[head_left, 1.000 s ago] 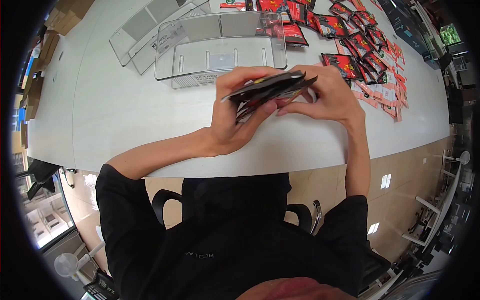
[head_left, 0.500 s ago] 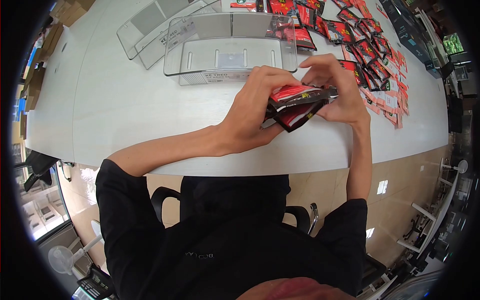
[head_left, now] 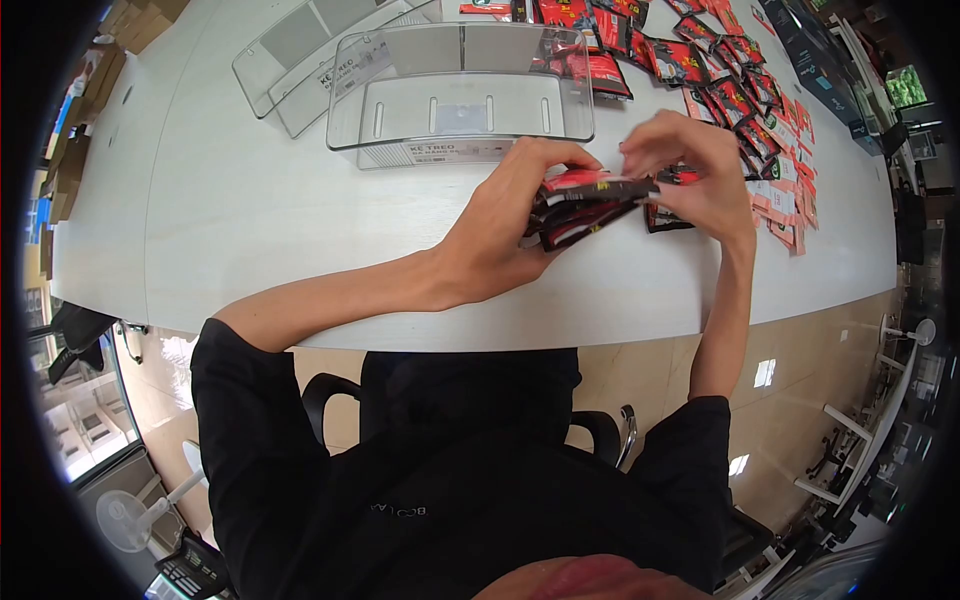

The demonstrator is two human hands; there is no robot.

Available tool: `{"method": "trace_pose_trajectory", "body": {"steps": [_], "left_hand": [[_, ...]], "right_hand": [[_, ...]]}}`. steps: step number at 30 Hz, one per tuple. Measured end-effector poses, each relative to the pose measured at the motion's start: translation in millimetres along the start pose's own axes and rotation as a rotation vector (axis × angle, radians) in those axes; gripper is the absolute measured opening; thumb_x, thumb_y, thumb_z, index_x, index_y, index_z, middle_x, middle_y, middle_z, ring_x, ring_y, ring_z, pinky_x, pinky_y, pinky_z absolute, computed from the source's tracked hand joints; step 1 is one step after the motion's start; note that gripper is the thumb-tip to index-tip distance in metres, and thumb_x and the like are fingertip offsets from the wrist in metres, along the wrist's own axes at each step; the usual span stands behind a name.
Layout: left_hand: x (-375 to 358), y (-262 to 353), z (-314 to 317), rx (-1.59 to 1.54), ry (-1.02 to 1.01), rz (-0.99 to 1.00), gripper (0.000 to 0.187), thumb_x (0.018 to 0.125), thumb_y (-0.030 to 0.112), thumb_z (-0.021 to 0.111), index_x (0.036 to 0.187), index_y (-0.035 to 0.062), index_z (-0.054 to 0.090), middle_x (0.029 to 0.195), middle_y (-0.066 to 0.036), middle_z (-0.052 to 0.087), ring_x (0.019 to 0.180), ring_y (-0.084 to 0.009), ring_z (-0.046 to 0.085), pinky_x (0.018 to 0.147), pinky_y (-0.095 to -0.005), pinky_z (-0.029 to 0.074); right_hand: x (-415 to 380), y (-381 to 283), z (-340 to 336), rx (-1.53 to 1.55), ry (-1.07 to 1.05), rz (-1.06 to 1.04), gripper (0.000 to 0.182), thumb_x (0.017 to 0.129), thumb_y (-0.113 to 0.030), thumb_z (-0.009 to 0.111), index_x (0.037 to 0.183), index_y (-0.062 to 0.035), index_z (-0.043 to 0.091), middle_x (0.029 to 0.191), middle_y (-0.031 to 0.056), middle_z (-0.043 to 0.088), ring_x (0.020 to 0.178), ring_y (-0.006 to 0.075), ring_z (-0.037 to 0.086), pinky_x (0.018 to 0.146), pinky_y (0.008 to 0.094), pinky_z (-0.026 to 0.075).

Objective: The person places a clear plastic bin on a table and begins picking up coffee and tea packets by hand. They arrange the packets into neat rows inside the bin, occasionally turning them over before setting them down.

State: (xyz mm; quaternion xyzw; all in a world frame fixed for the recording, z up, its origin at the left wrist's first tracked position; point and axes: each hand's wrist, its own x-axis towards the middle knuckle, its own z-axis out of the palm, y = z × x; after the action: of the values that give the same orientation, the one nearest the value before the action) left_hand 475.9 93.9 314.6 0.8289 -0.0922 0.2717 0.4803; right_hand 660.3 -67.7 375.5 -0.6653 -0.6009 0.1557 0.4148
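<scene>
My left hand [head_left: 505,205] is closed around a small stack of red and black foil packets [head_left: 585,205], its thumb below and its fingers over the left end. At the right end of the stack is my right hand [head_left: 705,180], curled, with its thumb tip at the packet edges and its index finger raised. Another red and black packet [head_left: 668,220] shows partly beneath the right hand, mostly hidden by it. Just beyond the hands, a clear plastic bin [head_left: 460,150] with a printed label stands on the white table [head_left: 330,230].
More clear bins [head_left: 290,70] lie behind the first at the back left. A heap of red and black packets [head_left: 680,62] spreads across the back right, with pink-red sachets [head_left: 785,205] beside it. Dark boxes [head_left: 820,70] line the right edge.
My right hand has shifted right and slightly up, towards the outer end of the stack. The packets have tipped flatter and closed together in my left hand, which has barely moved.
</scene>
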Motion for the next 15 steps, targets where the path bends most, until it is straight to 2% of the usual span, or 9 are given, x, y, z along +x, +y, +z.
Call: {"method": "trace_pose_trajectory", "body": {"steps": [1,2,3,5,6,8,12,14,15], "left_hand": [[0,1,2,-0.028,0.053,-0.017,0.067,0.072,-0.003,0.081,0.129,0.0039,0.046,0.121,-0.016,0.060,0.108,-0.0302,0.063,0.089,-0.0374,0.053],[-1,2,4,-0.056,0.106,-0.034,0.063,0.078,0.002,0.083,0.129,0.0048,0.047,0.120,-0.015,0.063,0.105,-0.0236,0.068,0.085,-0.0333,0.057],[-1,3,4,-0.056,0.105,-0.034,0.063,0.078,0.002,0.083,0.129,0.0048,0.047,0.120,-0.015,0.063,0.105,-0.0236,0.068,0.085,-0.0333,0.057],[0,6,2,-0.036,0.083,-0.118,0.062,0.079,0.006,0.084,0.129,0.0042,0.047,0.112,-0.014,0.067,0.102,-0.0196,0.069,0.083,-0.0300,0.058],[0,5,1,-0.037,0.082,-0.118,0.062,0.079,0.006,0.084,0.129,0.0042,0.047,0.112,-0.014,0.067,0.102,-0.0196,0.069,0.083,-0.0300,0.058],[0,2,0,-0.051,0.016,-0.153,0.064,0.079,0.007,0.084,0.130,0.0043,0.046,0.107,-0.012,0.069,0.099,-0.0201,0.070,0.084,-0.0304,0.056],[3,1,1,-0.150,-0.020,-0.260,0.059,0.078,0.006,0.084,0.127,0.0033,0.052,0.111,-0.012,0.067,0.099,-0.0201,0.069,0.086,-0.0309,0.054],[7,1,-2,-0.149,-0.070,-0.183,0.058,0.076,0.008,0.083,0.123,0.0000,0.050,0.114,-0.018,0.064,0.097,-0.0318,0.069,0.081,-0.0377,0.056],[7,0,-3,-0.150,-0.072,-0.182,0.058,0.076,0.008,0.083,0.123,0.0000,0.050,0.114,-0.018,0.064,0.097,-0.0318,0.069,0.081,-0.0377,0.056]], "right_hand": [[-1,-2,-3,-0.005,0.032,-0.049,0.038,0.065,0.007,0.083,0.100,-0.0012,0.070,0.087,0.0072,0.072,0.080,0.0147,0.074,0.067,0.0263,0.056],[-2,-5,-1,0.042,0.114,-0.024,0.025,0.066,0.005,0.084,0.088,0.0003,0.072,0.078,0.0057,0.072,0.074,0.0135,0.072,0.062,0.0248,0.054],[-2,-5,-2,0.042,0.115,-0.023,0.025,0.066,0.005,0.084,0.088,0.0003,0.072,0.078,0.0057,0.072,0.074,0.0135,0.072,0.062,0.0248,0.054],[0,-2,-6,-0.036,0.150,-0.215,0.025,0.065,0.006,0.085,0.086,-0.0008,0.074,0.078,0.0060,0.072,0.069,0.0124,0.068,0.060,0.0233,0.052],[0,-2,-6,-0.036,0.151,-0.214,0.025,0.065,0.006,0.085,0.086,-0.0008,0.074,0.078,0.0060,0.072,0.069,0.0124,0.068,0.060,0.0233,0.052],[1,-1,-6,-0.009,0.227,-0.352,0.028,0.062,0.005,0.087,0.087,-0.0021,0.076,0.077,0.0068,0.072,0.066,0.0109,0.064,0.058,0.0227,0.050],[4,-2,-1,0.011,0.310,-0.438,0.029,0.061,0.005,0.088,0.087,-0.0025,0.077,0.078,0.0059,0.070,0.066,0.0108,0.063,0.057,0.0229,0.049],[5,-5,6,-0.022,0.167,-0.388,0.038,0.061,-0.001,0.091,0.095,-0.0010,0.075,0.088,0.0069,0.066,0.066,0.0112,0.063,0.056,0.0227,0.048],[5,-7,10,-0.022,0.168,-0.388,0.038,0.061,-0.001,0.091,0.095,-0.0010,0.075,0.088,0.0069,0.066,0.066,0.0112,0.063,0.056,0.0227,0.048]]}}
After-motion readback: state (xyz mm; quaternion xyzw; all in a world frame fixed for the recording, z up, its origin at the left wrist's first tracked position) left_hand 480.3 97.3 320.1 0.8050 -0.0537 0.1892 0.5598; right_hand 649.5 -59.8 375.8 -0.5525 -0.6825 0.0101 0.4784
